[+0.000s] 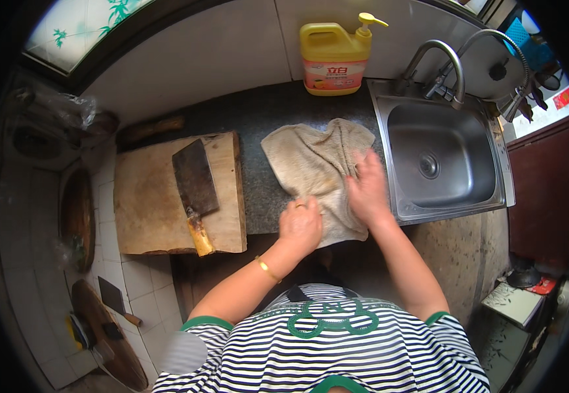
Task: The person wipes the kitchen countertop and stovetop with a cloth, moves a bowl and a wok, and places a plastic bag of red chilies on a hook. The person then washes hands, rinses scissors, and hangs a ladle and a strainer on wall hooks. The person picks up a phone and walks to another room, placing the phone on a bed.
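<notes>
A beige cloth (309, 162) lies crumpled on the dark stone countertop (260, 196), its lower end hanging over the front edge. My left hand (301, 223) is closed on the cloth near that edge, with fingers bent into the fabric. Slightly blurred, my right hand (370, 189) touches the cloth's right side, fingers stretched away from me; whether it grips the fabric I cannot tell. Left of the cloth, a cleaver (196, 179) with a worn wooden handle rests on a thick wooden cutting board (142, 196).
A steel sink (442, 157) with a curved faucet (434, 46) adjoins the counter at right. Against the tiled wall stands a yellow pump bottle of detergent (336, 54). Another cleaver (112, 294) and a round wooden board (102, 339) are at lower left.
</notes>
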